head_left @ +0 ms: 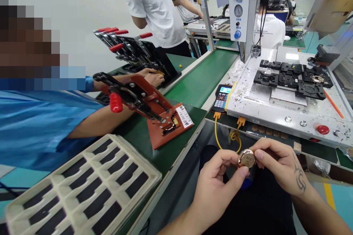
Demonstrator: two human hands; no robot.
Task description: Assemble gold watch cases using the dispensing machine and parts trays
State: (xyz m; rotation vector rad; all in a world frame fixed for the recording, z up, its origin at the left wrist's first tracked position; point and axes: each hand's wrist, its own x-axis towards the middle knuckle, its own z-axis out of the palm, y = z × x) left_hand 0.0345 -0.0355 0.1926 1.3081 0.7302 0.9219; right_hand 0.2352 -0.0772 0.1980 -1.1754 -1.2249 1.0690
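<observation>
Both my hands meet low in the middle of the view, over my lap. Between them is a small round rose-gold part (246, 158), like a watch case. My left hand (217, 183) pinches its lower edge with thumb and forefinger. My right hand (278, 163), with a tattoo on its back, pinches the part's right side. In front of me stands a white machine table (264, 112) carrying black fixtures (292, 79), one with a round metal piece (317, 78) in it.
A red clamp jig (154, 112) lies on the green conveyor (204, 77). A cream compartment tray (82, 187) sits at lower left. A person in blue sits at left, a person in white stands behind. A handheld controller (222, 97), yellow cables (226, 136) and a red button (322, 129) are near.
</observation>
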